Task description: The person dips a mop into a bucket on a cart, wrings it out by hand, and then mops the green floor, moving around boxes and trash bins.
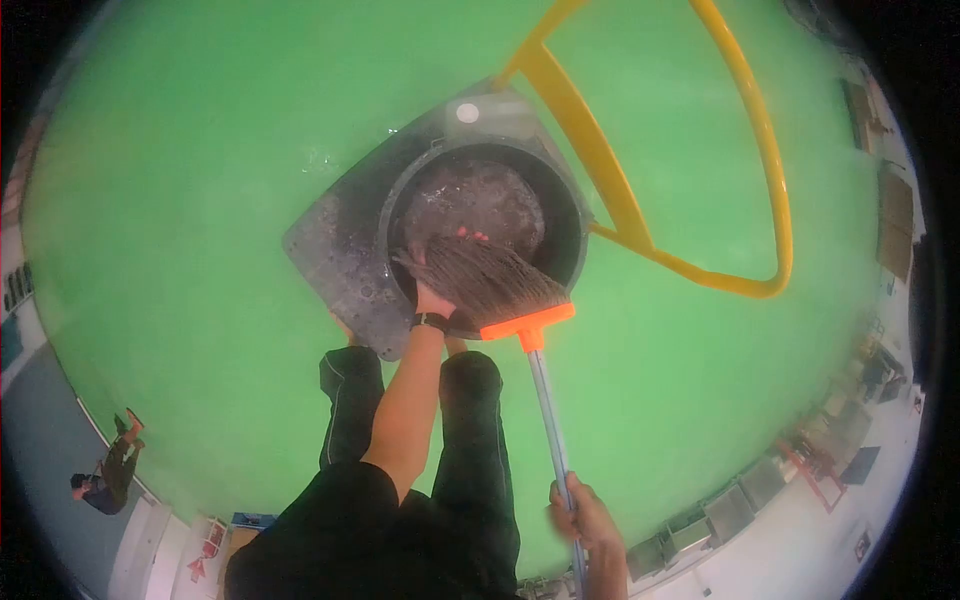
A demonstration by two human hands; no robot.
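Observation:
A broom with an orange head [528,322] and dark bristles [490,275] lies tilted over the near rim of a round black tub [572,180]. Murky water [480,195] fills the tub's bottom. My left hand [432,296], with a dark band at its wrist, reaches into the tub beneath the bristles. Its fingertips curl out at their far side, so it grips the bristles, though most of the palm is hidden. Lower right, my right hand [585,515] is wrapped round the broom's metal handle [550,405].
Under the tub is a dark, flat platform cart [335,245] with a yellow push handle [775,190] extending right. Wet spots mark the green floor [200,250]. Another person [112,470] is far off at left. Boxes and equipment [730,515] line the right-hand wall.

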